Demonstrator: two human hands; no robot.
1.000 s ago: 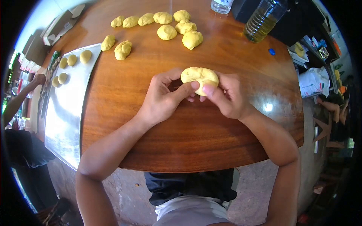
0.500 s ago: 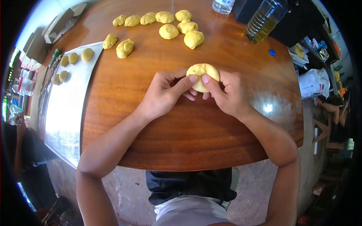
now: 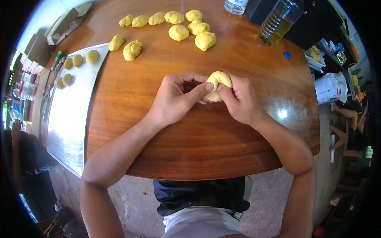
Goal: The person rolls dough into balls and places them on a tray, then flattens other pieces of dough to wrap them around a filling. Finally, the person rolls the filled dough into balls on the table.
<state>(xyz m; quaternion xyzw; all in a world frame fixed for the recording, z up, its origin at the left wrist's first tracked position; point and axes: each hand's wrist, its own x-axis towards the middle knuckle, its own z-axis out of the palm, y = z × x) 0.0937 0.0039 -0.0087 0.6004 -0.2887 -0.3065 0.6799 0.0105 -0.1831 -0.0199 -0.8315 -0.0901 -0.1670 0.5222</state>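
Observation:
A piece of yellow dough [image 3: 219,78] is held above the wooden table [image 3: 166,146], folded over with a hollow in its middle. My left hand [image 3: 178,95] grips its left side, thumb pressed on the near face. On its right side, my right hand [image 3: 240,97] pinches it, with the thumb in the hollow. Fingertips of the left hand show beneath the dough; other fingers are partly hidden. Several yellow dough lumps [image 3: 178,32] lie farther back on the table, two of them [image 3: 132,50] nearer the tray.
A metal tray [image 3: 69,119] with several small round pieces [image 3: 92,57] lies at the left. At the back right stand a clear bottle [image 3: 235,6], a bottle of yellowish liquid [image 3: 274,27] and a blue cap [image 3: 287,55]. A person [image 3: 29,158] is at the far left.
The dough has gone from a flatter round to a narrower, folded shape between my hands. My left fingers have shifted slightly right with it.

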